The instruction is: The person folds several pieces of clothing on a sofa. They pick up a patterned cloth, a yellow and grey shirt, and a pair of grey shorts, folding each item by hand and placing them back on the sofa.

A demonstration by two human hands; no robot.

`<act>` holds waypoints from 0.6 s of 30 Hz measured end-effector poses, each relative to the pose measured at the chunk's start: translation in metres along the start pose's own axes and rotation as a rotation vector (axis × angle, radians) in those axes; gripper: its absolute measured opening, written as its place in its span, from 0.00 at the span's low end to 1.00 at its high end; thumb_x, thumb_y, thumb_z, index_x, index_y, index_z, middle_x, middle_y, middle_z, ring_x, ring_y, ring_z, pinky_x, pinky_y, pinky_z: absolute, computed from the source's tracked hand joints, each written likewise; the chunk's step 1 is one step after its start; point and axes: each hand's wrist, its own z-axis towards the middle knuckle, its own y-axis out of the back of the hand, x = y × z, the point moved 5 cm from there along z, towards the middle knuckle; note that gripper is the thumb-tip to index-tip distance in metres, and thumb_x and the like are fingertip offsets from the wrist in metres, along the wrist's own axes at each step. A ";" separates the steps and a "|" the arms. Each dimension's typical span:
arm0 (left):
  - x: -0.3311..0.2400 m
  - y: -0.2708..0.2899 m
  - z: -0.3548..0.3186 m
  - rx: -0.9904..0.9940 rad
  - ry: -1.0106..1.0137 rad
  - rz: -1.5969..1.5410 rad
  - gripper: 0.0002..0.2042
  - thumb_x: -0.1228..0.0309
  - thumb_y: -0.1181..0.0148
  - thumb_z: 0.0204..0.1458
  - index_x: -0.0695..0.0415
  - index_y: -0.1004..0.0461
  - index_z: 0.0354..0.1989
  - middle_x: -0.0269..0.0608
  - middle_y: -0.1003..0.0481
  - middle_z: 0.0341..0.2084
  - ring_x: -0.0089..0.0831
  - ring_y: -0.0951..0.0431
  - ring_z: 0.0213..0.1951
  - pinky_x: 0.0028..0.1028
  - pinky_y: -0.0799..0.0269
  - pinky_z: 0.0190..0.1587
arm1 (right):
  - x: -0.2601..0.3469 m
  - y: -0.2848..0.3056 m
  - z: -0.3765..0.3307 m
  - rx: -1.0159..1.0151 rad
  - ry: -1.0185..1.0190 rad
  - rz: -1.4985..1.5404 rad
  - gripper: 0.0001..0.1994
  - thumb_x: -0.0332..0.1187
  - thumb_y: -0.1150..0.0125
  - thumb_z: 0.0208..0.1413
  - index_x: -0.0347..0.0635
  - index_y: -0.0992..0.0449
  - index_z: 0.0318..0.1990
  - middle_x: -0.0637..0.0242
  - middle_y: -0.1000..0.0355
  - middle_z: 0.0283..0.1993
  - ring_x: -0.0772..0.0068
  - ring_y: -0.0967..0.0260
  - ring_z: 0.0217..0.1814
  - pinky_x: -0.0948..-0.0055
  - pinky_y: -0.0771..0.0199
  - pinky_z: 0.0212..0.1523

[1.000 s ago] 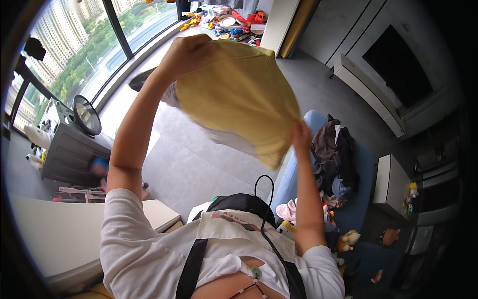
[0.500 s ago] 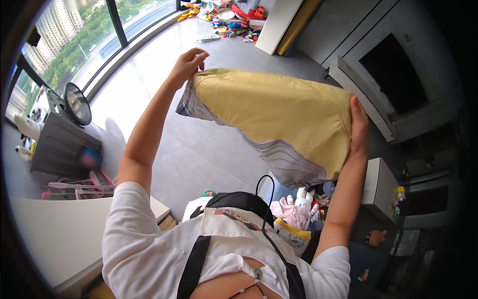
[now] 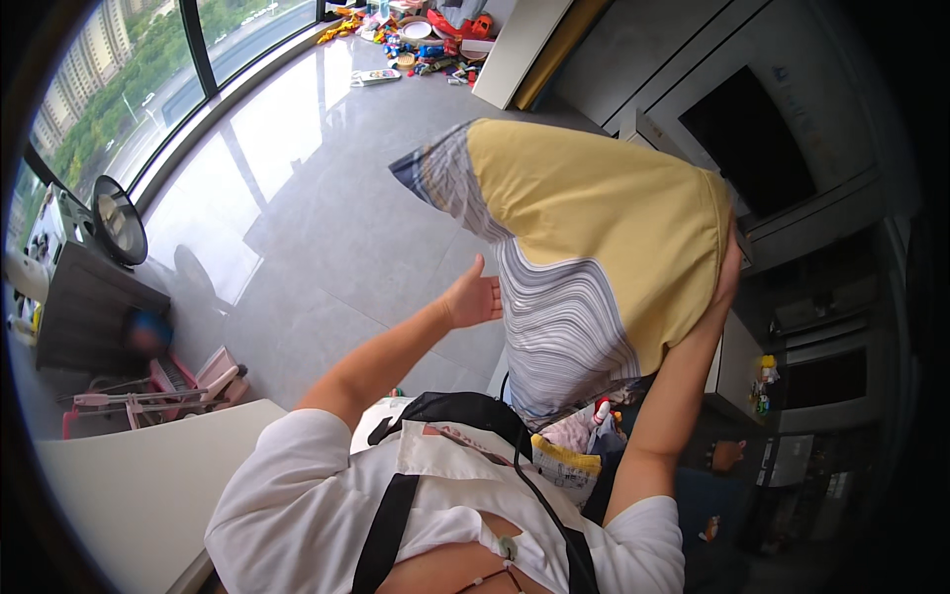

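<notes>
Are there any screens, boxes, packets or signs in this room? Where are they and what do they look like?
Television screen: on the grey wall at upper right, behind the yellow and grey cloth; a flat rectangle, black and switched off.
Packet: low in the middle, beside the black bag under the cloth; crumpled, yellow and white with small print.
Flat card or book: on the floor near the toy pile at the top; rectangular, pale with colours.

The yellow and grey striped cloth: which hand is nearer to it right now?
Right. The right hand grips the yellow and grey striped cloth at its right edge, holding it up. The left hand is open just left of the cloth's striped part; contact cannot be told.
</notes>
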 end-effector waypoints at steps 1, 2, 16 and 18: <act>-0.001 -0.013 0.001 -0.044 -0.019 -0.013 0.41 0.34 0.73 0.48 0.60 0.44 0.57 0.44 0.38 0.55 0.38 0.39 0.57 0.37 0.47 0.59 | 0.000 0.012 0.006 -0.044 0.004 0.003 0.24 0.50 0.61 0.59 0.41 0.35 0.52 0.59 0.34 0.52 0.62 0.34 0.50 0.65 0.33 0.50; 0.000 -0.026 0.000 -0.088 -0.037 -0.027 0.42 0.34 0.73 0.48 0.60 0.45 0.58 0.44 0.39 0.56 0.38 0.40 0.57 0.38 0.48 0.59 | 0.001 0.030 0.011 -0.091 0.007 0.005 0.24 0.51 0.62 0.59 0.41 0.35 0.53 0.59 0.35 0.52 0.62 0.35 0.51 0.65 0.33 0.50; -0.068 -0.094 0.025 -0.222 -0.292 0.454 0.08 0.68 0.46 0.52 0.56 0.27 0.37 0.34 0.24 0.33 0.25 0.25 0.35 0.27 0.29 0.41 | 0.055 0.221 0.019 -0.439 0.437 -0.482 0.19 0.44 0.55 0.59 0.37 0.32 0.46 0.66 0.30 0.40 0.73 0.32 0.38 0.76 0.33 0.40; -0.099 -0.107 0.025 -0.241 -0.424 0.646 0.08 0.68 0.46 0.52 0.56 0.27 0.37 0.32 0.24 0.30 0.24 0.25 0.32 0.25 0.29 0.38 | 0.057 0.240 0.017 -0.571 0.564 -0.703 0.18 0.42 0.54 0.59 0.35 0.31 0.44 0.67 0.30 0.37 0.76 0.33 0.36 0.77 0.33 0.39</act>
